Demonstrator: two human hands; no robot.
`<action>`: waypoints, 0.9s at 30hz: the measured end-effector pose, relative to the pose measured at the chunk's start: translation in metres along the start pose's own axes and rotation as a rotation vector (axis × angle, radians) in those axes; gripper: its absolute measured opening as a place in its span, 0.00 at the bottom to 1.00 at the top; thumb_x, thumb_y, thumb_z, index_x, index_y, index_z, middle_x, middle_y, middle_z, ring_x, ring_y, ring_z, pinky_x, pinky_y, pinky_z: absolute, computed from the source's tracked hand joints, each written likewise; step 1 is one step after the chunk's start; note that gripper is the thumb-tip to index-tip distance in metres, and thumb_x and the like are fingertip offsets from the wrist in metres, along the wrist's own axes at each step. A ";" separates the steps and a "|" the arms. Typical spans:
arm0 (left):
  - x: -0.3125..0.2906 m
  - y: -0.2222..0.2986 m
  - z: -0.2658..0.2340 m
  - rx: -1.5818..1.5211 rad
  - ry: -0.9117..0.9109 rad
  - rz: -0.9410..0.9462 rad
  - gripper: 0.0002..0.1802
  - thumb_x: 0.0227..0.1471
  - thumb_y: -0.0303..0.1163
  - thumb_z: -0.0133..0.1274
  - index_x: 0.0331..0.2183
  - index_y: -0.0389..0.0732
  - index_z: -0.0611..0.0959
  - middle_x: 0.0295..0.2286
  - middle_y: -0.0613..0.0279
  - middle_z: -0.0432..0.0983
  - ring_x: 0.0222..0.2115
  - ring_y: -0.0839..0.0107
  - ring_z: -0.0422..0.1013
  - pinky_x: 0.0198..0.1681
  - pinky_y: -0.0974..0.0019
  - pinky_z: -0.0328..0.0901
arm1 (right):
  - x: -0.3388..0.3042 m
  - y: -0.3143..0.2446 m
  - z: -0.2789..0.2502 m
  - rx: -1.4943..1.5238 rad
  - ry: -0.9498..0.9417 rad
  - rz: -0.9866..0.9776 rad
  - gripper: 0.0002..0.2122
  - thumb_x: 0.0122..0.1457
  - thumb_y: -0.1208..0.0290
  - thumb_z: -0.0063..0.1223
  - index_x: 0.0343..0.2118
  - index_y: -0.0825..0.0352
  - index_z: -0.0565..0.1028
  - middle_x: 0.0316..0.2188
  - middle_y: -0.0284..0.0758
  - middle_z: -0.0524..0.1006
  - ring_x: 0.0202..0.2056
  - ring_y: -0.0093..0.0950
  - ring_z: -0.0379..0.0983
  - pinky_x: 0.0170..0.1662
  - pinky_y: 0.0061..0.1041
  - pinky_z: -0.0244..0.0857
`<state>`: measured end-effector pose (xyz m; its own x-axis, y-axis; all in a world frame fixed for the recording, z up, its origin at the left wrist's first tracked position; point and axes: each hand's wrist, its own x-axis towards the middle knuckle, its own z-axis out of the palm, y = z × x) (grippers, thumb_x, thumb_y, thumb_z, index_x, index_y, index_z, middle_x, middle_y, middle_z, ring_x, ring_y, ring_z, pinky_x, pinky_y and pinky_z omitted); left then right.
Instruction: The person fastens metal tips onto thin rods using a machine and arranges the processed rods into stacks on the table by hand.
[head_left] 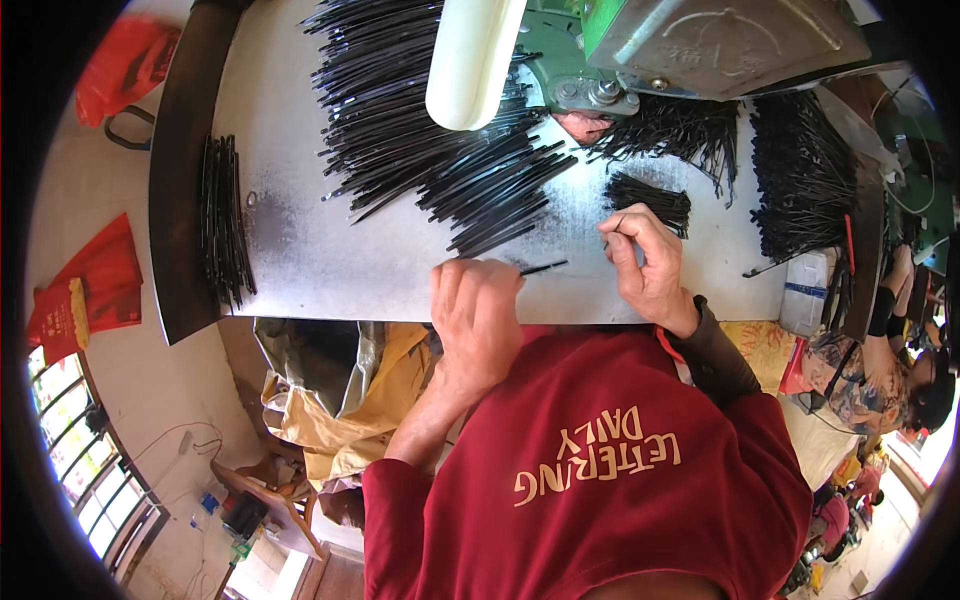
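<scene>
Black rod (543, 268) pinched in left hand (476, 312) at tabletop's (330, 260) near edge; right hand (648, 262) loosely curled, seemingly empty. Big rod pile (430, 130) unsorted, small bundle (650, 200) done.

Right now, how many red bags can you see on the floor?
2. One red bag lies at the upper left, beyond the table corner; the other red bag lies lower left, beside the table. More may be hidden under it.

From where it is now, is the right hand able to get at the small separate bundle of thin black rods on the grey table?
Probably yes. The right hand rests just below the small bundle of thin black rods, and only bare grey table lies between them.
</scene>
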<state>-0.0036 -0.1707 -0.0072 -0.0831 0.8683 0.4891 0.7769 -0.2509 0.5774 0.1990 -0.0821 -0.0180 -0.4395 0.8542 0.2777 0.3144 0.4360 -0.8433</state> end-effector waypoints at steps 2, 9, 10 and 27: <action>-0.004 0.002 0.004 -0.069 0.031 0.032 0.12 0.39 0.20 0.59 0.31 0.38 0.78 0.31 0.60 0.73 0.32 0.59 0.67 0.38 0.57 0.60 | 0.000 -0.002 0.000 0.031 0.004 0.031 0.04 0.57 0.85 0.48 0.34 0.71 0.73 0.27 0.36 0.73 0.25 0.23 0.71 0.28 0.20 0.65; -0.011 -0.001 0.020 0.175 -0.105 0.022 0.16 0.38 0.25 0.62 0.35 0.42 0.81 0.36 0.60 0.71 0.36 0.59 0.65 0.40 0.56 0.60 | -0.002 0.000 0.001 0.089 0.069 0.007 0.05 0.57 0.84 0.46 0.35 0.72 0.73 0.26 0.35 0.72 0.22 0.22 0.70 0.26 0.20 0.64; -0.011 -0.002 0.019 0.185 -0.128 0.041 0.16 0.37 0.25 0.61 0.35 0.43 0.81 0.36 0.60 0.70 0.36 0.58 0.65 0.40 0.56 0.59 | -0.002 0.000 0.000 0.089 0.070 0.007 0.05 0.57 0.84 0.46 0.35 0.72 0.73 0.26 0.35 0.72 0.22 0.22 0.70 0.26 0.20 0.64; 0.067 -0.008 0.008 -0.310 -0.093 -0.067 0.08 0.50 0.17 0.51 0.36 0.32 0.76 0.26 0.50 0.74 0.26 0.58 0.73 0.32 0.64 0.67 | 0.008 -0.020 0.001 0.049 0.005 0.162 0.07 0.56 0.83 0.49 0.38 0.70 0.74 0.25 0.35 0.75 0.21 0.17 0.68 0.24 0.18 0.63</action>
<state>-0.0099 -0.1070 0.0156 -0.0588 0.9191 0.3896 0.5432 -0.2980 0.7850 0.1880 -0.0845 0.0005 -0.3824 0.9136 0.1381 0.3395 0.2779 -0.8986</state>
